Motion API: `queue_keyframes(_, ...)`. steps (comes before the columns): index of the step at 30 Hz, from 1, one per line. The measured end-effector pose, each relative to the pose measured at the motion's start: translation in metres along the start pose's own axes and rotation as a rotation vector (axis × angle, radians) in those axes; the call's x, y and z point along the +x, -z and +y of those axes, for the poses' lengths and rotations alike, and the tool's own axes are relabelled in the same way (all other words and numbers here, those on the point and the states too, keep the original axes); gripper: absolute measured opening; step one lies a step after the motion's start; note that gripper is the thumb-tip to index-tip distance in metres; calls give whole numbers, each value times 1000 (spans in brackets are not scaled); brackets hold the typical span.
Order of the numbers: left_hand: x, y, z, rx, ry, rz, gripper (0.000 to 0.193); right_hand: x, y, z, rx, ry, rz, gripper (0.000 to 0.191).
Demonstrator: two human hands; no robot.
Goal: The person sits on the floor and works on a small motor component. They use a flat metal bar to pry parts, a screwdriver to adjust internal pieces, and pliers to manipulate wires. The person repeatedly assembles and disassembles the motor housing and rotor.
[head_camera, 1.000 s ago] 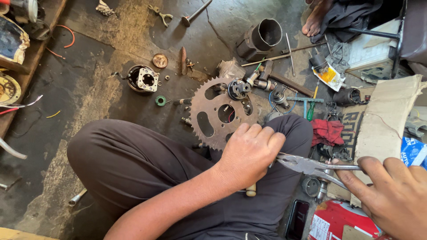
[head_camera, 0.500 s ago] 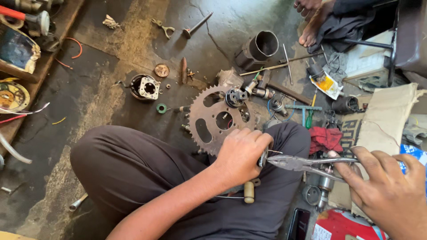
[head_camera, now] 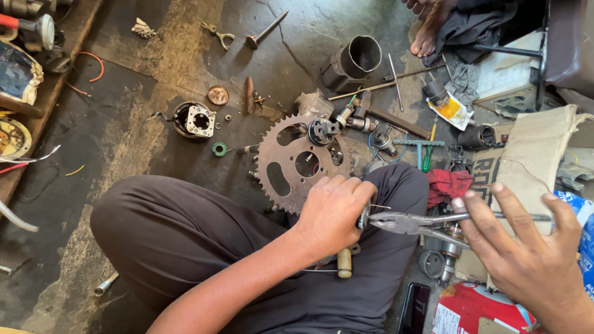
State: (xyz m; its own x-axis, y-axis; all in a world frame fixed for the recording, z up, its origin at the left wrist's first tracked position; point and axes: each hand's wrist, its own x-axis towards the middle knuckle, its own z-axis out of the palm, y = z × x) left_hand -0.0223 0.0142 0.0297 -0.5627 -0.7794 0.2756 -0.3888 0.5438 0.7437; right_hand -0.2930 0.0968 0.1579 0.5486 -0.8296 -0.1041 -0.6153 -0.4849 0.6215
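Observation:
My left hand (head_camera: 332, 210) rests on my bent knee, closed around a small metal part (head_camera: 363, 216) with a thin wire sticking out; a wooden-handled tool (head_camera: 344, 263) pokes out below the fist. My right hand (head_camera: 526, 250) holds the handles of steel pliers (head_camera: 411, 222), whose jaws point left and meet the small part at my left fist. A rusty toothed sprocket (head_camera: 300, 162) lies flat on the floor just beyond my knee.
The greasy floor holds a round motor part (head_camera: 193, 120), a green ring (head_camera: 219, 149), a metal cylinder (head_camera: 354, 62), rods, a T-handle tool (head_camera: 420, 145), a red rag (head_camera: 448, 185) and cardboard (head_camera: 525, 167). Another person's bare foot (head_camera: 427, 34) is at the top. A phone (head_camera: 414, 308) lies near my leg.
The view has shifted slightly. My right hand has brought the pliers further left until the jaws reach the part in my left fist. My left hand has stayed on my knee.

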Motion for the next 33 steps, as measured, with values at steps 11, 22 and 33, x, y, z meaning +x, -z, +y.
queue_keyframes(11, -1, 9, -3, -154, 1, 85, 44, -20, -8, 10, 207, -212, -26, 64)
queue_keyframes(22, 5, 36, 4, -434, -161, 197, 46, -89, -116, -112, 665, -347, -335, 53)
queue_keyframes(33, 3, 40, 8, -256, -334, 300, 44, 18, 15, -70, 1088, -388, 221, 21)
